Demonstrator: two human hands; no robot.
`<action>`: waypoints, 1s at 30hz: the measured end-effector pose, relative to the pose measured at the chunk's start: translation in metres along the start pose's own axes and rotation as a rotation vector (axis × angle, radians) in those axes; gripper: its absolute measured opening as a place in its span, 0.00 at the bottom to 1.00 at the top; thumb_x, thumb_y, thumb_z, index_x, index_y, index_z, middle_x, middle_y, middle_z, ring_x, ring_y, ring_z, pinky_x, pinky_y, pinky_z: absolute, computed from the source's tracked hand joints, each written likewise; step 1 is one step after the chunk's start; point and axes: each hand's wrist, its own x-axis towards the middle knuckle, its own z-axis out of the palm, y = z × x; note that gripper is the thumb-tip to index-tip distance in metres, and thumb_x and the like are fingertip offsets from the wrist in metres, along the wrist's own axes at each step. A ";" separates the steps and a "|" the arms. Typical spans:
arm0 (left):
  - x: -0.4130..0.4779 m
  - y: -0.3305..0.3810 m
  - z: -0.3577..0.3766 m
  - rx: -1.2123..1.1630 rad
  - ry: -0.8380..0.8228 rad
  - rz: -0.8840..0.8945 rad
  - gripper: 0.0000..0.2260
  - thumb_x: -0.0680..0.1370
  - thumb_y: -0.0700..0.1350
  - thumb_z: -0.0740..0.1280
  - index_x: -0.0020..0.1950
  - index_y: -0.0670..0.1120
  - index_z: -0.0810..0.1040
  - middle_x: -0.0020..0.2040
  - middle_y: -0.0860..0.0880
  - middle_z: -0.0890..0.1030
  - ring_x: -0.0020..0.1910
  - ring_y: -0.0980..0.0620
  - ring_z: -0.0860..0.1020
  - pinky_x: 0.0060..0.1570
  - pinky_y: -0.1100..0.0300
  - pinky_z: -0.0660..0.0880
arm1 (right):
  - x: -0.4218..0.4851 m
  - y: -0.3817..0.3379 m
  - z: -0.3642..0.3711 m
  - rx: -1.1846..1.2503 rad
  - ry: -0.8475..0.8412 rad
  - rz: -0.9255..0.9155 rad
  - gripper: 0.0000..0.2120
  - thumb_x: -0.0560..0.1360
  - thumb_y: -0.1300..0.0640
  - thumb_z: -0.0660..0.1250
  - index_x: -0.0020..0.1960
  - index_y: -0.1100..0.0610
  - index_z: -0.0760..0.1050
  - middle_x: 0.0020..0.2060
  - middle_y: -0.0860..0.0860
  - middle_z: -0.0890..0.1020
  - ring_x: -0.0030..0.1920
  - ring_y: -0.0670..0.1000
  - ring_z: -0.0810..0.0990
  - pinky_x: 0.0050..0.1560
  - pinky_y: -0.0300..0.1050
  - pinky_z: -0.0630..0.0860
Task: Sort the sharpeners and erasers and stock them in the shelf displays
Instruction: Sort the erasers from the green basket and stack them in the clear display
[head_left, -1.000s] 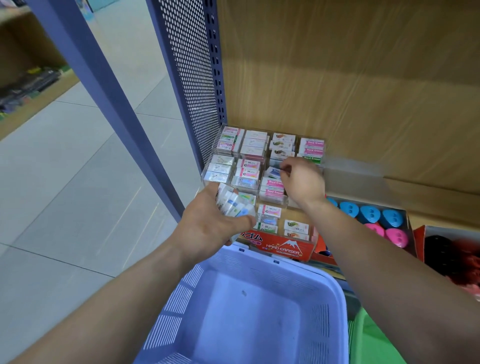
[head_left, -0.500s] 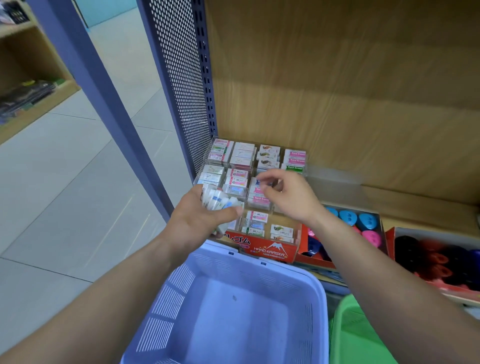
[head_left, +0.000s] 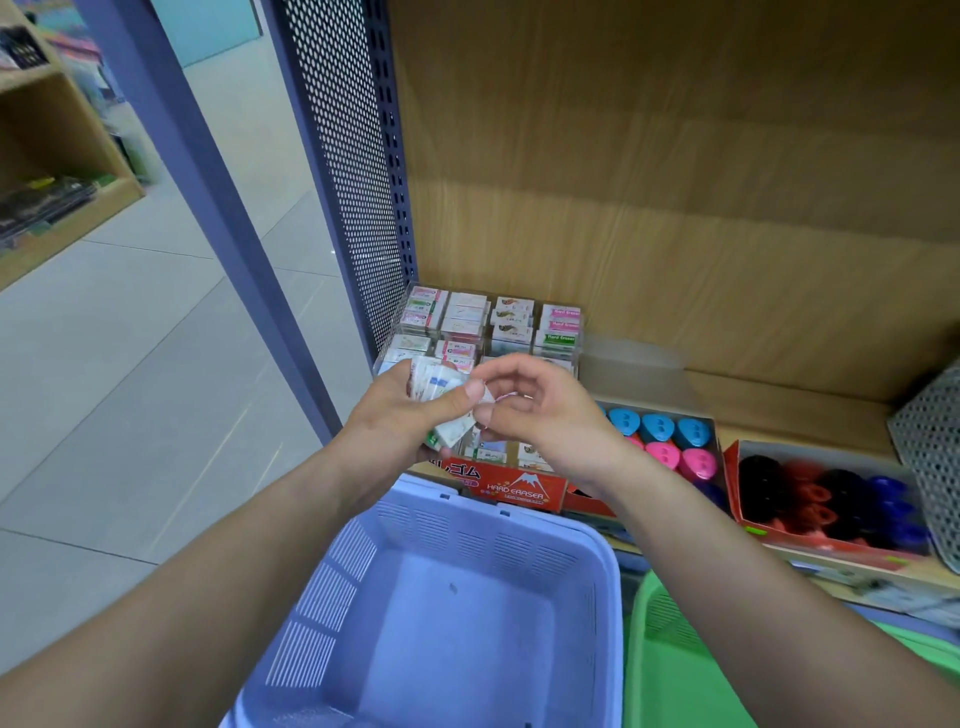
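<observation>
My left hand (head_left: 400, 415) grips a bunch of small wrapped erasers (head_left: 439, 387) in front of the shelf. My right hand (head_left: 540, 405) meets it, its thumb and fingers pinching one eraser at the edge of the bunch. Behind the hands stands a clear divided display (head_left: 488, 322) filled with rows of erasers. Its red "Hard Eraser" box front (head_left: 514, 488) shows below my hands. To the right, a box holds blue and pink sharpeners (head_left: 670, 441). Further right, another box holds black, red and blue sharpeners (head_left: 831, 499).
A lilac plastic basket (head_left: 467, 525) sits just below my hands, nothing in it. A green basket (head_left: 670, 649) is beside it on the right. A perforated blue side panel (head_left: 348, 171) and a blue post (head_left: 208, 208) bound the shelf on the left. A mesh container (head_left: 935, 441) stands far right.
My right hand has drawn back from the display compartments to the bunch in my left hand. My left hand has risen slightly with the erasers. The view has tilted upward.
</observation>
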 end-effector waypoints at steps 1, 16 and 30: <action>0.000 0.000 -0.001 -0.008 0.007 0.000 0.29 0.68 0.53 0.78 0.66 0.47 0.76 0.56 0.43 0.85 0.54 0.39 0.84 0.53 0.39 0.79 | 0.000 0.001 0.000 0.034 -0.001 0.016 0.12 0.76 0.68 0.71 0.58 0.58 0.79 0.49 0.57 0.79 0.41 0.49 0.82 0.49 0.46 0.83; 0.013 -0.008 -0.009 0.053 0.040 -0.028 0.15 0.77 0.38 0.73 0.62 0.47 0.77 0.52 0.46 0.86 0.47 0.48 0.86 0.36 0.58 0.80 | 0.003 0.010 -0.023 0.250 0.022 0.229 0.09 0.84 0.63 0.60 0.60 0.58 0.77 0.60 0.64 0.80 0.53 0.61 0.85 0.45 0.54 0.84; 0.014 -0.009 -0.021 0.240 0.090 -0.007 0.13 0.76 0.41 0.75 0.57 0.49 0.77 0.44 0.51 0.87 0.41 0.50 0.86 0.36 0.58 0.80 | 0.007 0.049 -0.073 0.068 0.417 0.227 0.11 0.77 0.66 0.71 0.59 0.62 0.76 0.47 0.60 0.86 0.41 0.52 0.81 0.45 0.47 0.80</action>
